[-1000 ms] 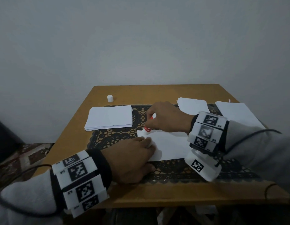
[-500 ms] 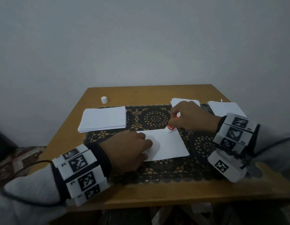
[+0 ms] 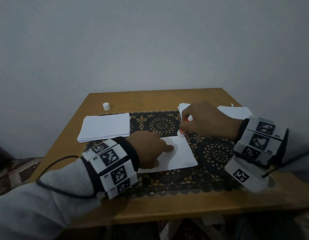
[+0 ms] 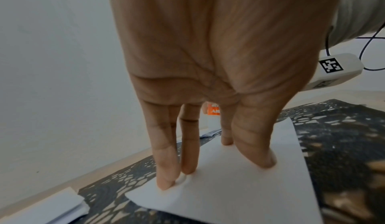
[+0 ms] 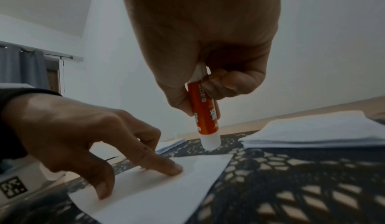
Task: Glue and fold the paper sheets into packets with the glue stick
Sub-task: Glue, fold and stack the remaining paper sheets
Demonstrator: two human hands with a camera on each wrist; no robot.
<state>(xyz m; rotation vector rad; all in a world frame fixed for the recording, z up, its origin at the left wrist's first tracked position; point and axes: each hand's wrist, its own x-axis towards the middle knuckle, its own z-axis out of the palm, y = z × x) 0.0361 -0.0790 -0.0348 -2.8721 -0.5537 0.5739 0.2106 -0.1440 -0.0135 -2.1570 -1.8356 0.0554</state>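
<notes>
A white paper sheet (image 3: 178, 155) lies on the black lace mat (image 3: 214, 153) in the middle of the table. My left hand (image 3: 150, 149) presses straight fingertips (image 4: 166, 176) down on the sheet's (image 4: 239, 194) left part. My right hand (image 3: 202, 122) grips an orange and white glue stick (image 5: 205, 115), tip down. The stick (image 3: 183, 130) hovers just above the sheet's (image 5: 166, 191) far right corner. The left hand (image 5: 83, 141) also shows in the right wrist view.
A stack of white sheets (image 3: 105, 127) lies at the left of the wooden table (image 3: 150, 97). Two more paper piles (image 3: 235, 112) sit at the back right. A small white cap (image 3: 106, 106) stands at the far left.
My right hand has drawn the glue stick rightward along the sheet's far edge to its right corner. The left hand has stayed pressing on the sheet.
</notes>
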